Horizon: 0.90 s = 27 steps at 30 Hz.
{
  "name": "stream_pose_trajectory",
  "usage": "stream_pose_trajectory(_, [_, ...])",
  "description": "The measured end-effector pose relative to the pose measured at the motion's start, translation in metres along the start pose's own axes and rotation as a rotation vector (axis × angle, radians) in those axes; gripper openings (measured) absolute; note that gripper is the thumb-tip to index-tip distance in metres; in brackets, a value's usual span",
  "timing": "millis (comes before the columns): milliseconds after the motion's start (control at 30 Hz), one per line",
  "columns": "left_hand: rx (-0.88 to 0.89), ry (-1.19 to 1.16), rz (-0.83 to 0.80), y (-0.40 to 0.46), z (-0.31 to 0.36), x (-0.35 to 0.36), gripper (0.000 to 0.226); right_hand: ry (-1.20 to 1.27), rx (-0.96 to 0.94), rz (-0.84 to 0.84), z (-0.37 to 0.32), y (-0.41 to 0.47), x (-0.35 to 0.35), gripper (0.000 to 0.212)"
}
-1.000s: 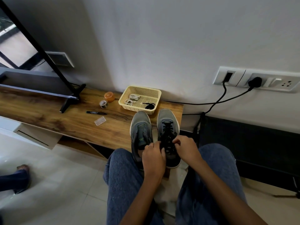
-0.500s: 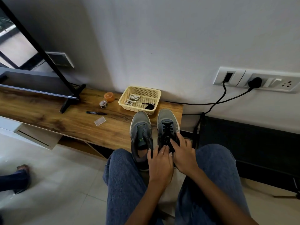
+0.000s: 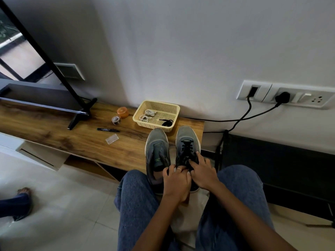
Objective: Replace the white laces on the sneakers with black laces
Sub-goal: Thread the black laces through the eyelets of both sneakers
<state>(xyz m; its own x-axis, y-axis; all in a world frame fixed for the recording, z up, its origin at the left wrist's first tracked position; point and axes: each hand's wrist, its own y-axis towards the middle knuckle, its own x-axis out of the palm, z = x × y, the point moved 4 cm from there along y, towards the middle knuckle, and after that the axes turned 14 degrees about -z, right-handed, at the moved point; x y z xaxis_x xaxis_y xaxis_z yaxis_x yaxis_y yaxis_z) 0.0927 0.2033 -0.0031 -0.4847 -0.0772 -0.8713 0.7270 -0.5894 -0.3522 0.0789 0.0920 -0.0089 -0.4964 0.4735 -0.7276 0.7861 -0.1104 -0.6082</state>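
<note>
Two grey sneakers stand side by side on the right end of the wooden bench [image 3: 76,142]. The left sneaker [image 3: 157,151] has bare eyelets and no lace. A black lace [image 3: 186,147] is threaded through the right sneaker [image 3: 187,136]. My left hand [image 3: 176,181] curls its fingertips onto the lace's near end at that shoe's collar. My right hand [image 3: 203,173] grips the right sneaker's side, fingers spread and thumb on the lacing. White laces [image 3: 147,115] and another black lace [image 3: 166,123] lie in the yellow basket [image 3: 174,107].
On the bench lie a black marker [image 3: 108,130], a small clear box [image 3: 112,138], a tape roll [image 3: 116,120] and an orange lid [image 3: 122,112]. A TV stand foot [image 3: 79,115] is at the left. Cables hang from wall sockets [image 3: 282,96]. Another person's foot [image 3: 22,192] is on the floor.
Both hands slid from apart at the lace ends to together over the right sneaker's collar. My left fingers, straight half a second ago, have curled.
</note>
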Motion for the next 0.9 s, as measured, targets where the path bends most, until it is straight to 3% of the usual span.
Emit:
stream_pose_trajectory(133, [0.024,-0.023,0.235,-0.01,-0.001,-0.007,0.04,0.205,-0.061,0.207,0.002,-0.006,0.0,0.04])
stream_pose_trajectory(233, [0.004,-0.07,0.382,-0.023,-0.01,-0.017,0.034,0.353,-0.084,0.375,0.003,-0.012,0.002,0.036])
stream_pose_trajectory(400, [-0.153,-0.143,0.314,-0.03,-0.039,-0.015,0.043,0.426,-0.1,0.394,-0.004,-0.011,0.014,0.048])
stream_pose_trajectory(567, [-0.193,-0.139,0.193,-0.028,-0.055,-0.003,0.054,0.454,-0.082,0.416,-0.01,-0.006,0.02,0.054])
stream_pose_trajectory(767, [-0.189,-0.087,0.244,-0.024,-0.054,-0.001,0.03,0.68,0.02,0.403,-0.001,0.007,0.022,0.067])
stream_pose_trajectory(900, [-0.226,-0.209,0.25,-0.027,-0.051,0.004,0.024,0.643,0.039,0.314,0.002,0.022,0.023,0.055])
